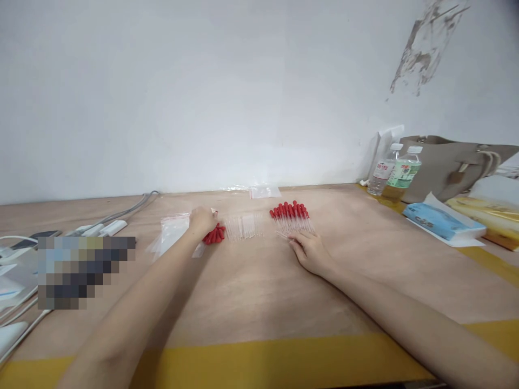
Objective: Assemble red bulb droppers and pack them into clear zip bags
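Note:
My left hand [201, 222] is closed on a bunch of clear droppers with red bulbs [214, 234], whose glass tips [243, 226] fan out to the right on the table. Under that hand lies a stack of clear zip bags [172, 233]. My right hand [310, 250] rests flat on the wooden table [251, 292], fingertips touching the near end of a second pile of red-bulbed droppers [291, 216]. Both arms stretch forward from the near edge.
A clear bag [264, 191] lies by the wall. At right stand two water bottles [395, 170], a tan handbag [454, 165], a blue tissue pack [440, 221]. Cables and white chargers [101, 226] sit at left. Yellow tape [259, 362] lines the near edge.

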Tool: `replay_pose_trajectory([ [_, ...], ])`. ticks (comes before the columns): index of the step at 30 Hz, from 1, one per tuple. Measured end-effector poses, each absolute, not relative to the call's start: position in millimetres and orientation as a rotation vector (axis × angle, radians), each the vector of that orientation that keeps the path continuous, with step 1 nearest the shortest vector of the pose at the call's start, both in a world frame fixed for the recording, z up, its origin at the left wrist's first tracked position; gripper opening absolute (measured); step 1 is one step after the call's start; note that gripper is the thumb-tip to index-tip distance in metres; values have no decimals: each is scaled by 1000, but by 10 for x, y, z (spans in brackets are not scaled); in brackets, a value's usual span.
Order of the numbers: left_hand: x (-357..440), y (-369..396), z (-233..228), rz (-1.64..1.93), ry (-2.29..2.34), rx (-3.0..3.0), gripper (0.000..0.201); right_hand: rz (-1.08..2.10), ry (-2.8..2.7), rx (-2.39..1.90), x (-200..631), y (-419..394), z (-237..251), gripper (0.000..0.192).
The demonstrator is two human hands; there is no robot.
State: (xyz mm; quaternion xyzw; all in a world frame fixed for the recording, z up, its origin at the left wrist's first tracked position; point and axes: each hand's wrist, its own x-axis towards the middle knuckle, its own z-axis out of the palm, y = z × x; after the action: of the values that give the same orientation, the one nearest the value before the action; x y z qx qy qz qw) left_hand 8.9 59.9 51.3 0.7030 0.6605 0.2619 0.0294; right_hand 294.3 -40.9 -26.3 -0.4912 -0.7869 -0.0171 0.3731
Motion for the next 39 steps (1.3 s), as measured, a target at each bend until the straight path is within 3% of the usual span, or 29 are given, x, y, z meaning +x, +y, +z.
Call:
replay_pose_trajectory([
  [4,194,339,408,862,1893,2233,27,0,-1980,-1216,2930,-426,-234,15],
  [8,372,-51,132,967,1365,2355,21,51,-2000,-1154,2875,-482,-196,11],
  [12,509,-289,-68,918,1163,2399,22,61,-2051,-1114,2788,-541,-198,12],
  [32,558,-361,-146,895,982,2224,23,123,-2226,-1013,2724,-550,-170,21],
  [39,556,-397,-109,766,972,2399,22,-63,-2344,-1044,2750,-534,-124,24],
])
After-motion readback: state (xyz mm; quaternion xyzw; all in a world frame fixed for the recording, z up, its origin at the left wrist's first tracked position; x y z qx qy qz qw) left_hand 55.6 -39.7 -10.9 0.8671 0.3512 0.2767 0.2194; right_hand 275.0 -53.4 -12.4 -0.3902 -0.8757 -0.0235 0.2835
